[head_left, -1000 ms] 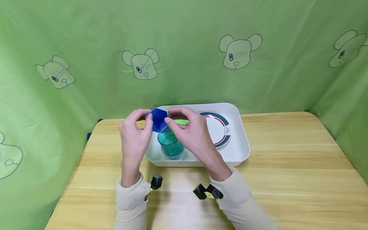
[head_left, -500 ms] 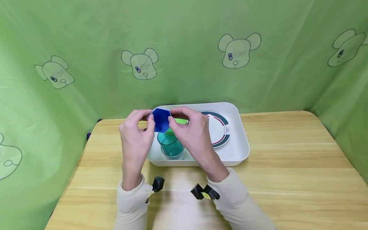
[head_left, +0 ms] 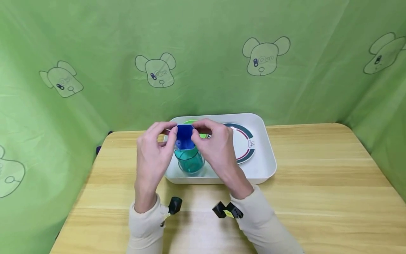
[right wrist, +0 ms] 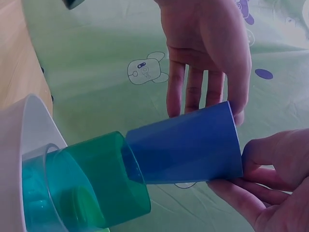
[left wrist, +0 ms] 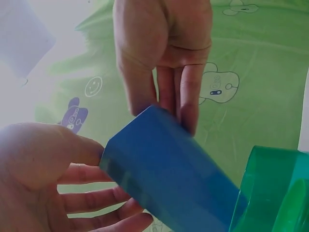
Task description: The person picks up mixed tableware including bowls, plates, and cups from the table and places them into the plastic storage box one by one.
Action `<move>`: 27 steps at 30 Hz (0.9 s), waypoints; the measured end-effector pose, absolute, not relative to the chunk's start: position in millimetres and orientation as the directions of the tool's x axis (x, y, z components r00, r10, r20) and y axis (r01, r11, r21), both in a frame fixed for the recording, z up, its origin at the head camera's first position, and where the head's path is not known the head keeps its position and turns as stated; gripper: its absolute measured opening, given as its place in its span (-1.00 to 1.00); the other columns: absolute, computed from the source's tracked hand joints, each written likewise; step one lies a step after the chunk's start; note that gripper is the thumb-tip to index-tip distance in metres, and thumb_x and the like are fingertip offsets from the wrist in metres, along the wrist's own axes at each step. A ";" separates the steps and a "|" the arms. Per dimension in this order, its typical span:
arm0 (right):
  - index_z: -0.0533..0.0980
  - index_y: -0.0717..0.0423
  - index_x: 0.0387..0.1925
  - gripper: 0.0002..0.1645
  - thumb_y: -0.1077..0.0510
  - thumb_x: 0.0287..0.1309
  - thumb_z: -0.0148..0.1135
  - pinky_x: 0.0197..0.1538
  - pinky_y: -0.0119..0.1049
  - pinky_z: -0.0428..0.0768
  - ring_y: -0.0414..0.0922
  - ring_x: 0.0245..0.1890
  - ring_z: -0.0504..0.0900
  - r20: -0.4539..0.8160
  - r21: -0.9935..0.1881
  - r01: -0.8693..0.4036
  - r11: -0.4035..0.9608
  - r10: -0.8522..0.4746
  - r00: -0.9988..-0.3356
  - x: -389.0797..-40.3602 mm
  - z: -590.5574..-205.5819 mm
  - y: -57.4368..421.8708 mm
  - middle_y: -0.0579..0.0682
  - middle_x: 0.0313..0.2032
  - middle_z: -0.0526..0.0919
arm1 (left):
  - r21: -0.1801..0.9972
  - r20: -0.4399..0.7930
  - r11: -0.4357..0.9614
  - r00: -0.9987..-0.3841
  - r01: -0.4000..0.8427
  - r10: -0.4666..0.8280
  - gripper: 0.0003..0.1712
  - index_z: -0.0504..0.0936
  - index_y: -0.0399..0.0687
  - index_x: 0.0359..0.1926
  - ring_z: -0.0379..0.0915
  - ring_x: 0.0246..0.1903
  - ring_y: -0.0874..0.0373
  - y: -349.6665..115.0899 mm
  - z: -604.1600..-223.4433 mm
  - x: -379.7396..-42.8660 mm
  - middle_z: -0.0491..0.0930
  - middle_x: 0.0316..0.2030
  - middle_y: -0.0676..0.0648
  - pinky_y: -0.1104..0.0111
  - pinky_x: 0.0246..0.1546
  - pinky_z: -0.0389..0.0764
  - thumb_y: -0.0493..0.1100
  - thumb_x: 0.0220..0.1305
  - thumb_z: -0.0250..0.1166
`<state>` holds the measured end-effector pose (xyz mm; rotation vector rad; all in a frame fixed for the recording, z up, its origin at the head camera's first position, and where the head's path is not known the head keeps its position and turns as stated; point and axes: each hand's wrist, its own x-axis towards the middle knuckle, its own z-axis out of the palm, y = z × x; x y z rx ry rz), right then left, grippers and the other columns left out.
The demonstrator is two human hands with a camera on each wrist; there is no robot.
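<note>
A blue hexagonal cup [head_left: 185, 136] is held by its rim between both hands, mouth up. My left hand [head_left: 154, 153] pinches its left edge between thumb and fingers; my right hand [head_left: 214, 146] pinches the right edge. Below it, a teal see-through cup [head_left: 191, 163] stands in the white tray [head_left: 270, 163]. In the right wrist view the blue cup's narrower lower end reaches into the mouth of the green-teal cup [right wrist: 107, 169], tilted a little against it. Something bright green [right wrist: 86, 205] shows through that cup's wall, near a clear rim around it.
In the tray, right of the hands, lies a white plate [head_left: 241, 141] with a teal and red border. A bright green item [head_left: 189, 122] is partly hidden behind the blue cup. The wooden table [head_left: 317, 183] meets a green curtain [head_left: 206, 42] at the back.
The blue cup has moved right and slightly down with both hands, from the left to over the teal cup. It turned in the fingers, and its lower end now meets the teal cup's mouth.
</note>
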<state>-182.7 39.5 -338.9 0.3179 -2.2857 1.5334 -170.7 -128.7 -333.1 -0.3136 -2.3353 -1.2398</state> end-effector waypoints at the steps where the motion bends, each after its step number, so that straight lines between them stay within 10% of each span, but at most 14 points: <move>1: 0.73 0.24 -0.16 -0.84 0.31 0.23 0.37 -0.07 -0.17 0.76 -0.04 -0.18 0.79 0.421 -0.837 -0.382 0.393 0.014 -0.907 -183.3 -339.0 40.1 0.10 -0.20 0.80 | 0.717 0.505 0.566 -0.863 0.406 -0.020 -0.78 0.76 -0.17 -0.03 0.61 -0.19 0.18 -130.0 -333.1 -171.3 0.70 -0.20 -0.03 0.31 -0.26 0.77 -0.16 0.45 0.30; 17: 0.76 0.20 -0.22 -0.83 0.34 0.17 0.32 -0.20 -0.19 0.75 -0.08 -0.27 0.79 0.396 -0.759 -0.359 0.544 -0.051 -0.917 -191.9 -340.3 47.4 0.07 -0.28 0.81 | 0.740 0.481 0.600 -0.863 0.305 -0.153 -0.81 0.78 -0.15 -0.11 0.69 -0.23 0.13 -166.2 -346.5 -193.5 0.77 -0.25 -0.06 0.55 -0.37 0.60 -0.20 0.46 0.26; 27: 0.76 0.20 -0.24 -0.84 0.36 0.14 0.34 -0.24 -0.26 0.71 -0.09 -0.32 0.74 0.343 -0.688 -0.350 0.635 -0.140 -0.929 -197.5 -355.3 39.3 0.04 -0.34 0.79 | 0.781 0.409 0.579 -0.892 0.235 -0.190 -0.79 0.76 -0.26 -0.13 0.72 -0.29 0.01 -182.3 -361.4 -208.1 0.77 -0.30 -0.15 0.21 -0.17 0.69 -0.26 0.46 0.22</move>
